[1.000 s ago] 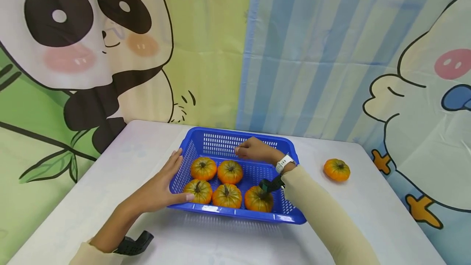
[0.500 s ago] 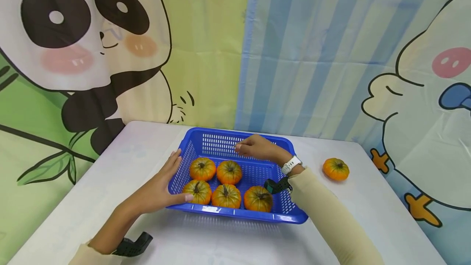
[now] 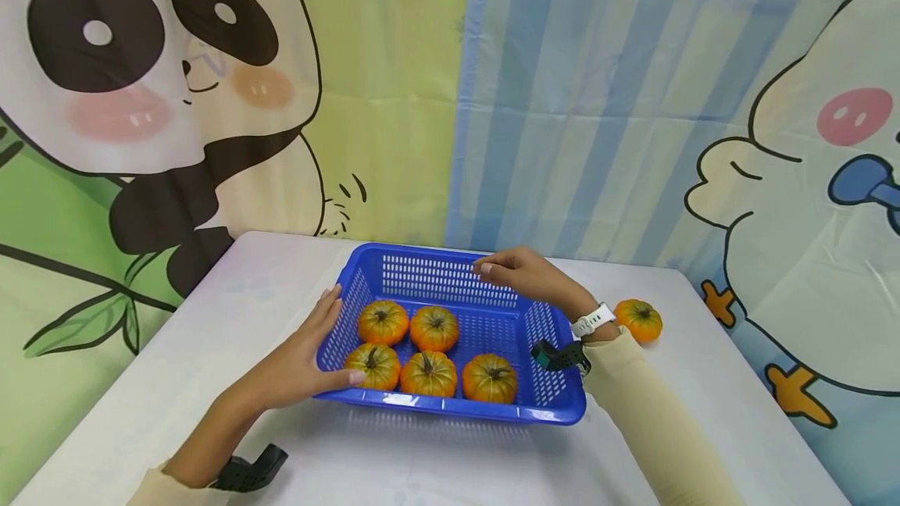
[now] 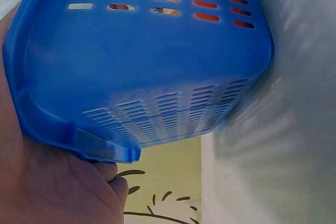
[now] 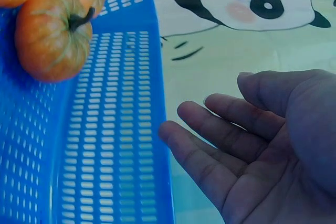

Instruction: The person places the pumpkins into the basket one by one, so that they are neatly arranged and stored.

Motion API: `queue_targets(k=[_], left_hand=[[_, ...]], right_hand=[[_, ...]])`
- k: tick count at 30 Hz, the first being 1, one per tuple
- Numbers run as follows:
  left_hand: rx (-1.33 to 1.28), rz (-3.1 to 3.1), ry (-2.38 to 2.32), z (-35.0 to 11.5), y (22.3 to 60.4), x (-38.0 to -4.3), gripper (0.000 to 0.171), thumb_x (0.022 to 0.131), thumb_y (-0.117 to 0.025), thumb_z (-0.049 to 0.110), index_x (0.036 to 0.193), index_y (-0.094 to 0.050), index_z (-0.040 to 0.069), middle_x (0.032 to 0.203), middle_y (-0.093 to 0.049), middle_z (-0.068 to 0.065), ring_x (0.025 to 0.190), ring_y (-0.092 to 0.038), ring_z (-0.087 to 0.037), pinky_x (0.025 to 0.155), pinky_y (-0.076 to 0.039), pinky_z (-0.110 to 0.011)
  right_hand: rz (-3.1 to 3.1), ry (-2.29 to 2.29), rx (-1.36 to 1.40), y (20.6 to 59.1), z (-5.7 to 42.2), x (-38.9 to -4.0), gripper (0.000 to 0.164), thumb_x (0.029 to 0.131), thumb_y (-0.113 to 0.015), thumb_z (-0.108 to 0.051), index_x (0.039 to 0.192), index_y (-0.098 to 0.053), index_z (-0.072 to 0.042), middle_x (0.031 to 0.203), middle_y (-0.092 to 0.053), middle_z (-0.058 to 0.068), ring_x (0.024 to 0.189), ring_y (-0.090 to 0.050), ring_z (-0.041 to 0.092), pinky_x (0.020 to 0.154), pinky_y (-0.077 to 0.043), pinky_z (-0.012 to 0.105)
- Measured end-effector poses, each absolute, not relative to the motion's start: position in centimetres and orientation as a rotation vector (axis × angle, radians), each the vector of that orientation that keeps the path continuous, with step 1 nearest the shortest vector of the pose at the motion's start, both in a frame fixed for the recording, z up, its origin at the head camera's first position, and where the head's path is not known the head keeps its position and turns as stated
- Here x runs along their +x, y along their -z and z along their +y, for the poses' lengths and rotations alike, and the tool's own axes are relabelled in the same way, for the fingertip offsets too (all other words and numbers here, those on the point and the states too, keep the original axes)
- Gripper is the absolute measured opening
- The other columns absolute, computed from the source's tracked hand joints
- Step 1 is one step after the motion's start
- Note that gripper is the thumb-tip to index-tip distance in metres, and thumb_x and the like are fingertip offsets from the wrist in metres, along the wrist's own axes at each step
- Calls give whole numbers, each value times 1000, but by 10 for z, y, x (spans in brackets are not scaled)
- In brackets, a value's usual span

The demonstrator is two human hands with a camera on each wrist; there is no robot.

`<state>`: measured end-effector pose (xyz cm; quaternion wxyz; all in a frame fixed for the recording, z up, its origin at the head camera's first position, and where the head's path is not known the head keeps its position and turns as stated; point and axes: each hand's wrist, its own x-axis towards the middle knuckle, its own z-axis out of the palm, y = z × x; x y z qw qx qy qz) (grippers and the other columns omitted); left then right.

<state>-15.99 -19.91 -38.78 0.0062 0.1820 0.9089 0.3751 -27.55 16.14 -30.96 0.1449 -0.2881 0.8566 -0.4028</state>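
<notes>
A blue plastic basket [image 3: 492,411] with slotted walls stands on the table, holding several small orange-green pumpkins [image 3: 490,379]. My left hand [image 3: 288,365] holds its left front corner, with the thumb laid over the front rim and the fingers along the left side. In the left wrist view, that hand [image 4: 63,187] lies against the outer rim. Over the basket's back right part hovers my right hand [image 3: 527,276], holding nothing. The right wrist view shows this hand [image 5: 262,145] with its fingers loosely extended, fingertips near the basket's rim [image 5: 160,77].
One more pumpkin [image 3: 640,320] lies on the white tabletop [image 3: 394,467] right of the basket, partly behind the right forearm. Behind the table hangs a curtain [image 3: 562,100] printed with cartoon animals. A white watch [image 3: 593,320] and a black camera mount are on the right wrist.
My right hand has risen and moved right, from over the basket's middle toward its back right, and its fingers have loosened. The left hand stays at the basket's corner.
</notes>
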Motion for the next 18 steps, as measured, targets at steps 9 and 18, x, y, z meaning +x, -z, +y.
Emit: queue_targets(k=[9,18], left_hand=[[584,2849,-1180,-201,387,-160,111,79,-76,47,155,-10,1,162,8,-6,146,2,-38,105,-15,-70],[596,2841,-1196,-200,389,-159,110,80,-76,46,155,-10,0,162,8,-5,146,3,-38,106,-15,-69]], right_hand=[[2515,1207,-785,305,190,-272,43,104,-48,-26,136,-54,2,132,-58,18,119,-58,31,97,-46,46],[2642,1313,-710,305,211,-264,42,101,-55,-28,135,-57,-5,125,-64,11,118,-58,33,98,-46,49]])
